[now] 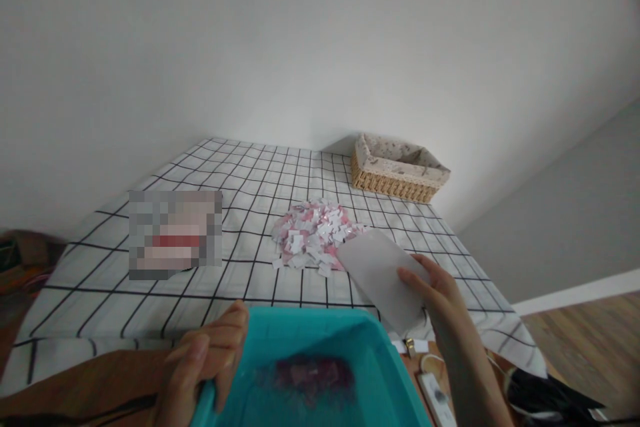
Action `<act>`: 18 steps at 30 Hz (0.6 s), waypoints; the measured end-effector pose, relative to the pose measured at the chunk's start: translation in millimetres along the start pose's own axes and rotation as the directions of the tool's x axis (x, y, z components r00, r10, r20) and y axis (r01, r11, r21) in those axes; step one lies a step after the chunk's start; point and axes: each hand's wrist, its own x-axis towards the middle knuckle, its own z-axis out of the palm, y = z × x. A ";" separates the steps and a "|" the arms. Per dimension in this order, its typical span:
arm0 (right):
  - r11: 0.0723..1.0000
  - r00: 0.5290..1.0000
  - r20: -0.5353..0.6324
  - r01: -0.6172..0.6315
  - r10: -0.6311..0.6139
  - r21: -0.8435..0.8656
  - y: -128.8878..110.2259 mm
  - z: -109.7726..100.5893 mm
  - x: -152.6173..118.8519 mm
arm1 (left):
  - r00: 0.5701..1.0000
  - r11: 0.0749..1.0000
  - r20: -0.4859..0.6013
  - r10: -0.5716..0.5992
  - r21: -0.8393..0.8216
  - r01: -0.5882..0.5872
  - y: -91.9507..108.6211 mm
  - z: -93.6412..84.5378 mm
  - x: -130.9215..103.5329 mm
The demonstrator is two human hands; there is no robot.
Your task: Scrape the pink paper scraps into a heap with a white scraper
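My left hand is closed around the left rim of a teal plastic bin, which stands below the table's front edge. Inside the bin lies a blurred dark reddish-purple heap, its kind unclear. My right hand pinches the right edge of a flat white card between thumb and fingers. The card is tilted, and its far end meets the right side of a pile of white and pink paper scraps on the table. Part of the card overhangs the bin's back right corner.
A white cloth with black grid lines covers the table. At the back right stands a fabric-lined wicker basket. A pixelated object lies on the left. Below right are a power strip and a black bag-like item.
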 end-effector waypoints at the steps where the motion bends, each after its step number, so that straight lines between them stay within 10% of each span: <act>1: 1.000 1.000 0.011 0.008 -0.008 0.000 -0.6 1.5 0.5 | 0.999 0.999 0.029 0.028 -0.026 -0.028 -0.5 -0.2 0.6; 18: 0.996 0.978 0.205 -0.042 0.027 0.072 -7.6 18.5 8.9 | 0.997 0.989 -0.013 0.081 -0.125 -0.082 -5.9 3.7 -1.6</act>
